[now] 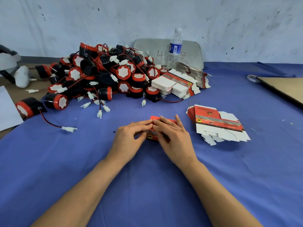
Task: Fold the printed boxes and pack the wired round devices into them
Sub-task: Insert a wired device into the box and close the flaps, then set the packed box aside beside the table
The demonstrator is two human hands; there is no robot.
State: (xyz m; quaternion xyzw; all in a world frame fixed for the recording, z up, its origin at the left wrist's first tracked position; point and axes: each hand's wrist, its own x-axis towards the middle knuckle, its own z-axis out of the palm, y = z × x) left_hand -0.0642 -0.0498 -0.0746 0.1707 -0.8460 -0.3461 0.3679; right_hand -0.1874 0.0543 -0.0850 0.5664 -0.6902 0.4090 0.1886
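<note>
A red printed box [154,136] stands on the blue cloth at the middle of the table, between my hands. My left hand [129,138] touches its top from the left with nearly straight fingers, thumb curled below. My right hand [173,136] lies over the top and right side, fingers flat on it, hiding most of the box. A heap of black and red round devices [105,74] with red wires and white plugs lies at the back left. A fanned stack of flat printed boxes [216,123] lies to the right of my right hand.
More bundles of flat boxes [178,84] lie behind, next to a water bottle [175,48] and a grey board leaning on the wall. One device [28,107] with its wire lies apart at the left. A cardboard sheet [285,89] lies at the far right.
</note>
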